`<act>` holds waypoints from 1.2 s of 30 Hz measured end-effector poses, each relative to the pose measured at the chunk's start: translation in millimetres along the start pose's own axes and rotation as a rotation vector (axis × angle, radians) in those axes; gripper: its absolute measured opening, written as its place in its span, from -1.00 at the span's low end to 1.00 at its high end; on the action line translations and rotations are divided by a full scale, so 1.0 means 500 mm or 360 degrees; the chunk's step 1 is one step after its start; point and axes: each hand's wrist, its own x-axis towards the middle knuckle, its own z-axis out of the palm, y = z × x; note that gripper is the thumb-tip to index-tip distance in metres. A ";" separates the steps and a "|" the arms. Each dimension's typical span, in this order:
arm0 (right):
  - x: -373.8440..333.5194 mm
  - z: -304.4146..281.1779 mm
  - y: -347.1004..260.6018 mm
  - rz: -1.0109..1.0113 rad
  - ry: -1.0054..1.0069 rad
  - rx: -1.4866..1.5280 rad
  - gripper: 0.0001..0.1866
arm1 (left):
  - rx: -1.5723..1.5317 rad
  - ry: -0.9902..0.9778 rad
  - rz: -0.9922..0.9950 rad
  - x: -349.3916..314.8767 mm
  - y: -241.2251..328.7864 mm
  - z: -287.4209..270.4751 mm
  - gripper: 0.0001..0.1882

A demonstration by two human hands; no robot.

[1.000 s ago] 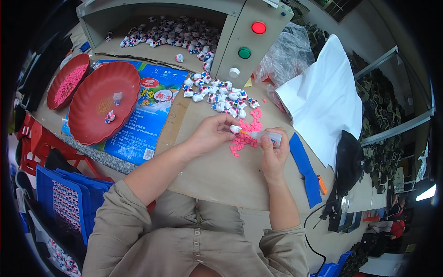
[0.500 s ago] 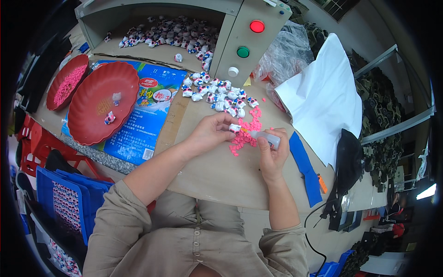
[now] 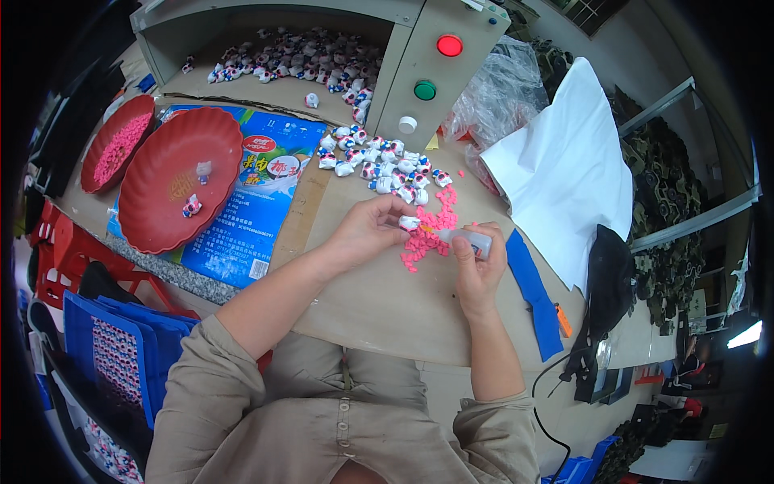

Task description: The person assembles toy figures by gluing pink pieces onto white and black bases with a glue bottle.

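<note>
Between the fingertips of my left hand [image 3: 372, 231] is a small white figurine [image 3: 409, 223], pinched over the table. My right hand [image 3: 479, 273] is closed round a small translucent glue bottle [image 3: 474, 241], its narrow nozzle pointing left at the figurine; whether the tip touches it I cannot tell. Under and beyond both hands lies a scatter of small pink pieces [image 3: 443, 218]. Farther back, a heap of white, blue and pink figurines [image 3: 387, 171] spreads across the table.
At the left, a red scalloped dish [image 3: 153, 218] holds two figurines; another red dish [image 3: 90, 176] holds pink pieces. A grey machine [image 3: 403, 93] with more figurines inside stands behind. Right are a white sheet [image 3: 564, 177], a blue strip [image 3: 532, 298] and an orange tool [image 3: 563, 321].
Both hands stay nearly in place. The figurine is turned slightly in my left fingers, and the bottle has shifted a touch to the right.
</note>
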 end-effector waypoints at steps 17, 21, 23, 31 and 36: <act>-0.002 0.006 -0.008 0.0087 -0.0032 0.0152 -0.80 | 0.0032 0.0029 -0.0002 0.002 -0.004 0.002 -0.71; 0.007 -0.016 0.003 0.0516 0.0149 0.0790 -0.80 | 0.0031 0.0000 0.0003 0.003 -0.010 -0.002 -0.70; 0.024 -0.024 -0.002 0.0633 0.0324 0.1188 -0.79 | -0.0012 -0.0010 0.0006 0.002 -0.009 -0.003 -0.70; 0.043 -0.062 -0.004 0.0833 -0.0137 0.0331 -0.69 | -0.0316 -0.0158 -0.0118 -0.005 0.008 0.004 -0.72; 0.038 -0.078 0.006 0.0444 -0.0572 -0.0399 -0.79 | -0.0512 -0.0047 -0.0109 -0.004 0.005 -0.011 -0.73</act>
